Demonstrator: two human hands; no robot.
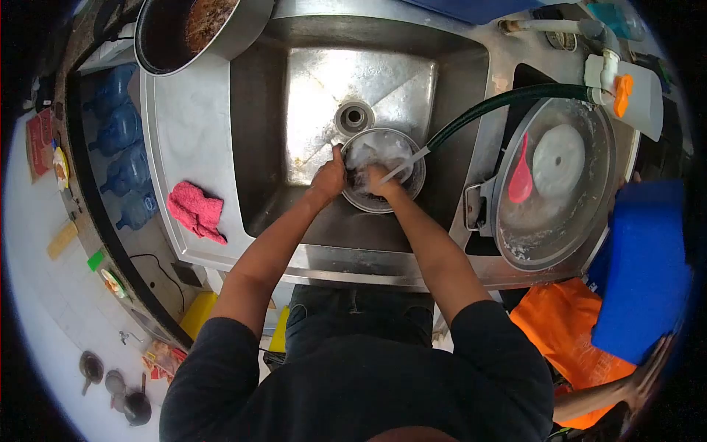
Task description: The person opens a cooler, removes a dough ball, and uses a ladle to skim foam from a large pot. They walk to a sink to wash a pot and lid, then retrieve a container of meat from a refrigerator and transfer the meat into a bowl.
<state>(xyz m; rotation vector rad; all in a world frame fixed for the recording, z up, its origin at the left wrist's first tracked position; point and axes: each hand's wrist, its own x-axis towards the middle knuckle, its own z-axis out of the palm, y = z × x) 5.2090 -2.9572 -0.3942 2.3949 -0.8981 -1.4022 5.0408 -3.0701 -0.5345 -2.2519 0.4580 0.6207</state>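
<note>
A round metal bowl (pixel 414 193) stands in the steel sink (pixel 357 66), just in front of the drain. My left hand (pixel 328 179) grips its left rim, thumb on top. My right hand (pixel 378 181) reaches down into the bowl, its fingers hidden in whitish, frothy water. From the right comes a dark green hose (pixel 508 99), its pale end or water stream pointing into the bowl beside my right hand. What else lies under the water I cannot make out.
Right of the sink, a large metal pan (pixel 508 239) holds a pink spoon (pixel 520 183) and a white disc (pixel 558 160). A pink cloth (pixel 195 211) and a big pot (pixel 258 22) are on the left. At right, a person's hand (pixel 648 376) shows near a blue container (pixel 644 265).
</note>
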